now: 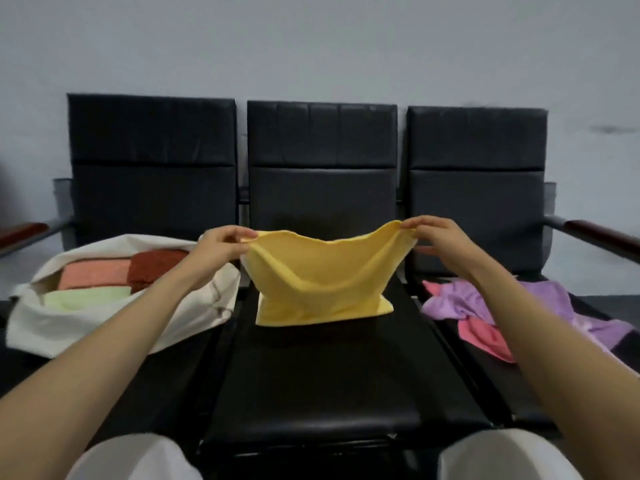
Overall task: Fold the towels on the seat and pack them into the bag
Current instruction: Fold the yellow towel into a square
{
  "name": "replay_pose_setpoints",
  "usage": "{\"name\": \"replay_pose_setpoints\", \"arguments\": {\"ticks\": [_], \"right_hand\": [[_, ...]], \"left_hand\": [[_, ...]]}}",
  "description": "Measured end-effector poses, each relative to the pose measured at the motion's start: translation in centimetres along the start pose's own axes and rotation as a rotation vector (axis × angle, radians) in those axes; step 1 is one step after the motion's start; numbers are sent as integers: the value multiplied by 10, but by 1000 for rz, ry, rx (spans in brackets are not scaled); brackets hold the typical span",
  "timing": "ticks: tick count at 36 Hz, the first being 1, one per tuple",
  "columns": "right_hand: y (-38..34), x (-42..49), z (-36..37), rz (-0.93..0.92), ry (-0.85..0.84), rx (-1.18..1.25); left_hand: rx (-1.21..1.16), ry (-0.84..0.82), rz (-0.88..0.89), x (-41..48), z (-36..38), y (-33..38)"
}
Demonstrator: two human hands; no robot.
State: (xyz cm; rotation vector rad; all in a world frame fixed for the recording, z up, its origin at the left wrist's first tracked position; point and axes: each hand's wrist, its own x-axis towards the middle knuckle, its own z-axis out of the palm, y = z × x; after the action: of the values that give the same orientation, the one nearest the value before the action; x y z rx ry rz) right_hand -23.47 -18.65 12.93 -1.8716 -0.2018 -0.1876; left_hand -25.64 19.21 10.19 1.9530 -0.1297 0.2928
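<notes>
We hold the yellow towel (322, 282) up in the middle of the frame. Our left hand (221, 249) pinches its upper left corner between thumb and fingertips, and our right hand (440, 242) pinches the upper right corner the same way. The top edge sags in a curve between the two hands. The towel's lower edge rests on the middle seat (311, 375), where it looks doubled over.

At the left of the frame the cream bag (45, 327) lies on its side on the left seat (173, 382), its mouth gaping toward us. Three folded towels show inside it: a salmon towel (93, 273), a dark red towel (156, 266) just beside it, and a pale green towel (86, 297) below them in the picture.

At the right of the frame, on the right seat (485, 386), two towels lie crumpled and unfolded: a purple towel (460, 296) overlapping a pink towel (485, 337). Our right forearm crosses in front of part of them.
</notes>
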Motion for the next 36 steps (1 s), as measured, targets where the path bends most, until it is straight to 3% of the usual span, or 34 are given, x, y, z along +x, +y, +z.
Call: {"name": "replay_pose_setpoints", "arguments": {"ticks": [5,12,18,21,26,30,36], "right_hand": [[-60,5,-21,-184,65,3],[-96,-8,-33,-259,186,40],[-115,-28,-52,-135,-126,281],[-112,-24,-55,-79,-139,237],[-59,-1,-37,96,-26,86],[16,12,-3,239,3,-98],[107,16,40,399,18,-160]], "left_hand": [[-153,168,168,6,-14,62],[-163,207,146,-3,-27,94],[-213,195,75,-10,-46,111],[-233,152,32,-7,-53,113],[-55,147,-86,6,-31,66],[77,77,-297,13,8,-10],[112,49,-461,9,55,-91]]}}
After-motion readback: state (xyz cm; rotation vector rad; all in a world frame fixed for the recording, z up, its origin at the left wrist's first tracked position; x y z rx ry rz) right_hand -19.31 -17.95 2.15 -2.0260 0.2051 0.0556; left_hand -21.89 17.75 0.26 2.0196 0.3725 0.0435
